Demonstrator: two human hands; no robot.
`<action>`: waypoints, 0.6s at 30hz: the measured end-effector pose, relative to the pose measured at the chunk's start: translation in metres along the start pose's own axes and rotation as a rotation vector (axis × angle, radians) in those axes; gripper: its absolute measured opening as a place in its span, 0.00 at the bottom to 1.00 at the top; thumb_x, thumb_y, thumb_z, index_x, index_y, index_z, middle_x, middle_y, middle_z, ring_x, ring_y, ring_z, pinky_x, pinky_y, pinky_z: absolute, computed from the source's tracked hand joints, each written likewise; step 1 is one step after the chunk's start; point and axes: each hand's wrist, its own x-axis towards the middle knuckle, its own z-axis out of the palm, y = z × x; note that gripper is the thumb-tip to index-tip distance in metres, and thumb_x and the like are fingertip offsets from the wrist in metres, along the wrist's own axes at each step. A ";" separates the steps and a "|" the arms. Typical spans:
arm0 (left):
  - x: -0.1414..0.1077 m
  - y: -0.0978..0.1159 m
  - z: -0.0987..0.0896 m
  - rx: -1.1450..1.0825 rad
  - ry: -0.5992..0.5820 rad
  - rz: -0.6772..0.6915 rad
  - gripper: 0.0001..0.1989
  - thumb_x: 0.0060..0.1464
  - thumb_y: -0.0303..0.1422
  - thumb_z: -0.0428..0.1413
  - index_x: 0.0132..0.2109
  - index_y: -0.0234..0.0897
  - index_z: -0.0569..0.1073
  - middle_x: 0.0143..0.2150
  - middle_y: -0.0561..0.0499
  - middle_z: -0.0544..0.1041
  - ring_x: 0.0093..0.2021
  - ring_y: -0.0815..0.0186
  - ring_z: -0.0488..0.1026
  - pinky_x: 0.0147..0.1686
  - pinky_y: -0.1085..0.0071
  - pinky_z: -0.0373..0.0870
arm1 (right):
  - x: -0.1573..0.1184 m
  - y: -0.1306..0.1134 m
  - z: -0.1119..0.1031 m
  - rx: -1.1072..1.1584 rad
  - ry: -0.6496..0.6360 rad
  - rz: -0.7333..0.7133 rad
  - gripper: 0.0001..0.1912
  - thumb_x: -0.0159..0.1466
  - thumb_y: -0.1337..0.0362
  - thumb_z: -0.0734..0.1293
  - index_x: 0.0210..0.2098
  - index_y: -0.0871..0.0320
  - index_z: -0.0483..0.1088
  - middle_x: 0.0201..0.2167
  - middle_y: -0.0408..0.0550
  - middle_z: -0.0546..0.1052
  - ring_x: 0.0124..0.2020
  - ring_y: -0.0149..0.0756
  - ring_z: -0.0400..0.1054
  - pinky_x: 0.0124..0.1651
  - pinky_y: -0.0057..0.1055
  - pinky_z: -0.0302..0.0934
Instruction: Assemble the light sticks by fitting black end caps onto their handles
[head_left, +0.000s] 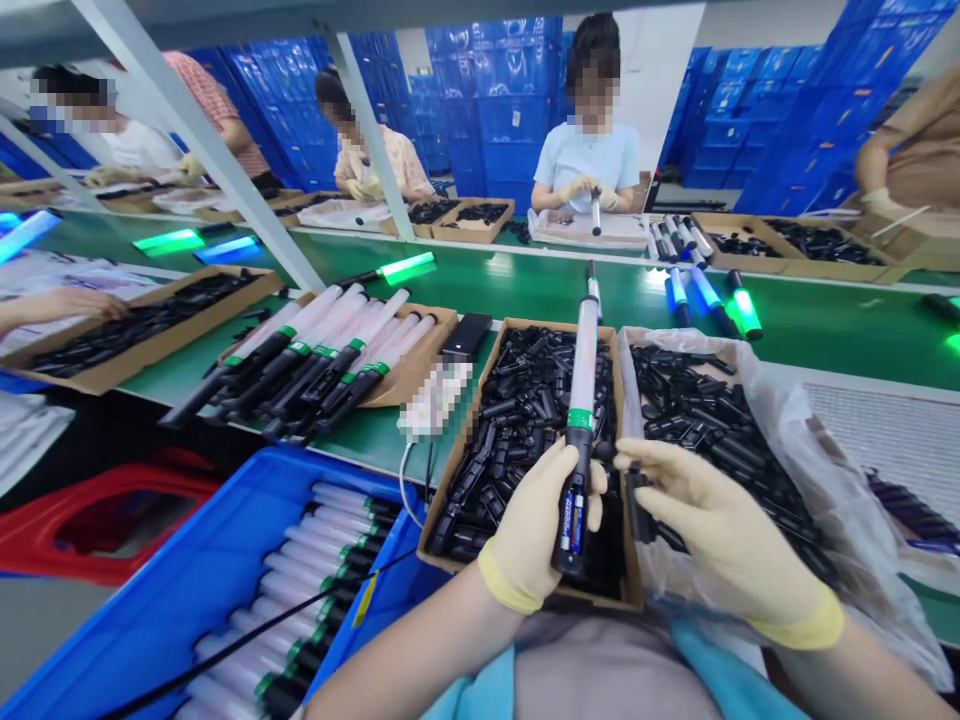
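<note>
My left hand (pixel 534 525), in a pale glove, is wrapped round the black handle of a light stick (pixel 584 370). The stick points up and away, with a clear tube and a green band. Its battery compartment is uncovered, showing blue batteries (pixel 573 520). Just to the right, my gloved right hand (pixel 709 520) pinches a small black battery cover (pixel 639 508), partly hidden by the fingers. Below and around the hands are a cardboard box of black parts (pixel 517 400) and a plastic-lined box of black covers (pixel 694 415).
A pile of light sticks (pixel 322 350) lies on cardboard at left, beside a black power bank (pixel 468 336). A blue bin (pixel 142 600) holds more sticks. Lit sticks (pixel 742 303) lie on the green belt (pixel 510 275). Several co-workers sit beyond; a co-worker's hand (pixel 75 303) is at left.
</note>
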 end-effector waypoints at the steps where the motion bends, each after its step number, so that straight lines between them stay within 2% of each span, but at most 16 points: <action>1: -0.001 0.000 0.000 -0.012 0.011 0.002 0.14 0.64 0.41 0.48 0.35 0.36 0.67 0.19 0.54 0.68 0.18 0.73 0.61 0.19 0.78 0.54 | -0.001 -0.002 -0.005 0.009 0.014 0.030 0.20 0.64 0.60 0.68 0.55 0.52 0.68 0.54 0.51 0.72 0.53 0.41 0.67 0.56 0.39 0.64; 4: 0.001 -0.003 0.000 -0.029 0.034 -0.012 0.15 0.63 0.41 0.49 0.34 0.35 0.68 0.20 0.54 0.68 0.18 0.73 0.62 0.19 0.78 0.54 | -0.004 -0.006 -0.011 0.028 0.088 0.046 0.17 0.61 0.59 0.71 0.50 0.53 0.71 0.49 0.50 0.75 0.49 0.39 0.69 0.50 0.34 0.67; 6: 0.005 -0.008 0.003 -0.056 0.024 -0.056 0.18 0.62 0.44 0.50 0.32 0.34 0.70 0.19 0.54 0.67 0.18 0.73 0.62 0.19 0.77 0.55 | -0.007 -0.008 -0.006 0.047 0.123 0.004 0.14 0.61 0.59 0.71 0.45 0.53 0.72 0.45 0.47 0.75 0.45 0.36 0.70 0.47 0.31 0.68; 8: 0.009 -0.012 0.006 -0.110 0.018 -0.051 0.20 0.59 0.47 0.52 0.31 0.34 0.72 0.21 0.52 0.70 0.21 0.71 0.65 0.22 0.76 0.61 | -0.009 -0.011 0.004 0.047 0.144 -0.070 0.10 0.62 0.60 0.71 0.42 0.52 0.72 0.43 0.44 0.75 0.43 0.33 0.70 0.47 0.28 0.67; 11: 0.011 -0.014 0.009 -0.128 0.045 0.051 0.19 0.53 0.48 0.59 0.34 0.34 0.76 0.30 0.50 0.76 0.33 0.68 0.72 0.38 0.74 0.69 | -0.011 -0.015 0.018 -0.063 0.077 -0.159 0.07 0.64 0.65 0.68 0.42 0.51 0.73 0.44 0.43 0.74 0.45 0.31 0.70 0.49 0.27 0.66; 14: 0.011 -0.013 0.007 -0.010 0.079 0.155 0.20 0.50 0.49 0.62 0.35 0.34 0.78 0.37 0.49 0.78 0.44 0.65 0.72 0.51 0.72 0.65 | -0.013 -0.017 0.025 -0.248 -0.015 -0.211 0.09 0.65 0.68 0.66 0.43 0.49 0.72 0.46 0.42 0.73 0.48 0.31 0.69 0.52 0.27 0.65; 16: 0.011 -0.013 0.004 0.047 0.097 0.190 0.21 0.50 0.50 0.62 0.38 0.34 0.79 0.41 0.48 0.78 0.47 0.64 0.71 0.55 0.70 0.63 | -0.013 -0.017 0.025 -0.374 -0.038 -0.259 0.11 0.65 0.68 0.65 0.45 0.48 0.71 0.47 0.41 0.73 0.49 0.31 0.69 0.52 0.28 0.65; 18: 0.011 -0.015 0.000 0.013 0.128 0.170 0.20 0.51 0.49 0.62 0.37 0.34 0.79 0.38 0.49 0.77 0.44 0.64 0.71 0.53 0.68 0.64 | -0.012 -0.016 0.026 -0.496 -0.044 -0.334 0.13 0.66 0.69 0.64 0.47 0.47 0.70 0.48 0.42 0.72 0.49 0.31 0.68 0.52 0.29 0.65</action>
